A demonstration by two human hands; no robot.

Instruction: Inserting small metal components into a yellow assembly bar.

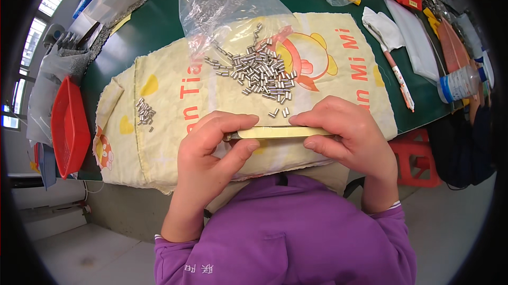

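Note:
Between my two hands a long narrow bar (280, 132) with a pale yellow face and dark edges lies level, close to my body. My left hand (206, 150) pinches its left end, thumb below and fingers above. The right end is gripped the same way by my right hand (353, 136). What exactly the bar is I cannot make out. Just beyond it, a heap of small silver metal sleeves (264, 70) rests on a yellow printed cloth (174, 84), and a few loose ones lie nearest the bar. A smaller group of sleeves (144, 113) sits at the left.
A clear plastic bag (233, 4) with more sleeves stands behind the heap. The red tray (71, 126) is at the left edge of the green table (153, 17). On the right are a pen (399, 81), a white cloth (382, 28) and a bottle (459, 85).

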